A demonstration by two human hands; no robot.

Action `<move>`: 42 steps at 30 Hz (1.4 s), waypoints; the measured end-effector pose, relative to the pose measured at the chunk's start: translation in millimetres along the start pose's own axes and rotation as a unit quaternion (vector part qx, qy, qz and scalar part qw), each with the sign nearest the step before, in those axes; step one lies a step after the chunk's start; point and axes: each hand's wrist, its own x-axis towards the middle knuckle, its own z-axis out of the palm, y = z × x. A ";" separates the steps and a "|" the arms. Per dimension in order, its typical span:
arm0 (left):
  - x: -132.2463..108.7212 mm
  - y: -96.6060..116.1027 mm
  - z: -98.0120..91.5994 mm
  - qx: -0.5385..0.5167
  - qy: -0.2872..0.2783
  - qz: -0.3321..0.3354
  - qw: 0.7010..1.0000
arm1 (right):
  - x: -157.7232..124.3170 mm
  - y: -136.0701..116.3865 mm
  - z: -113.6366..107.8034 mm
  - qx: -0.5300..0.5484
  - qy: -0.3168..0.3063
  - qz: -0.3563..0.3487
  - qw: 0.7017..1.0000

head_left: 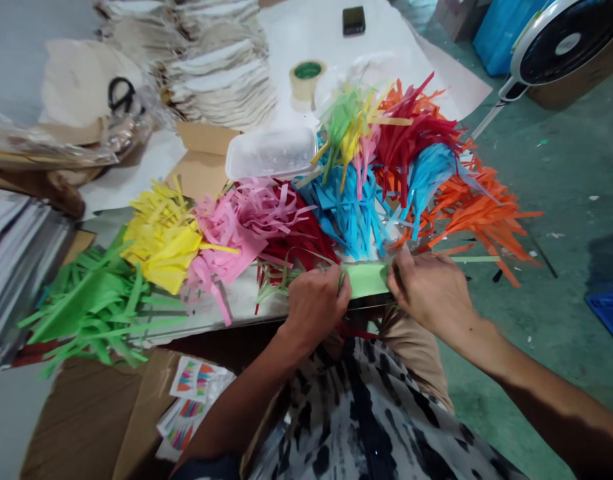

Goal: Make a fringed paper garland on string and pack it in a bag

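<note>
Left hand: my left hand (314, 297) is pinching the left end of the green paper strip (367, 279), fingers closing narrow on it
Right hand: my right hand (426, 290) is gripping the strip's right end, fingers curling tight onto the paper
Strip position: the green paper strip is lying stretched between both hands at the near edge of the surface (236, 307), just in front of the blue fringe pile (351, 207)
Row of piles: the green fringe pile (86, 307), yellow fringe pile (161, 237) and pink fringe pile (241, 223) are sitting side by side to my left; the red fringe pile (416, 133) and orange fringe pile (481, 210) are spreading out behind and right of my right hand
Behind the piles: a clear plastic container (271, 152) is resting beside the blue pile, with a tape roll (306, 79) lying further back
Far left: scissors (120, 93) are lying well apart from both hands
Below the surface: printed cards (194, 393) are lying on cardboard by my left forearm
</note>
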 end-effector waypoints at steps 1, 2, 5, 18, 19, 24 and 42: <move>0.3 0.5 -0.6 0.004 0.002 -0.004 1.000 | 0.9 -0.1 0.2 -0.003 0.001 0.001 1.000; 0.2 1.0 -1.4 0.011 0.010 -0.004 1.000 | 1.7 -0.3 0.5 -0.007 0.005 0.000 1.000; -1.0 1.9 -2.9 0.023 0.073 0.021 0.997 | 3.1 -2.3 2.7 -0.026 0.033 -0.008 0.999; -11.8 -9.8 4.4 -0.015 0.069 0.303 0.950 | -32.2 78.8 -33.1 -0.042 0.122 0.142 0.981; -13.9 -8.4 3.8 -0.013 0.067 0.299 0.952 | -39.9 81.2 -37.5 -0.034 0.167 0.166 0.971; -22.1 -0.8 3.3 -0.022 0.051 0.274 0.960 | -60.4 17.8 -25.8 0.185 0.225 -0.112 0.950; -48.8 -96.7 -30.7 -0.084 0.130 0.186 0.970 | -69.6 5.6 33.9 0.063 0.162 -0.116 0.978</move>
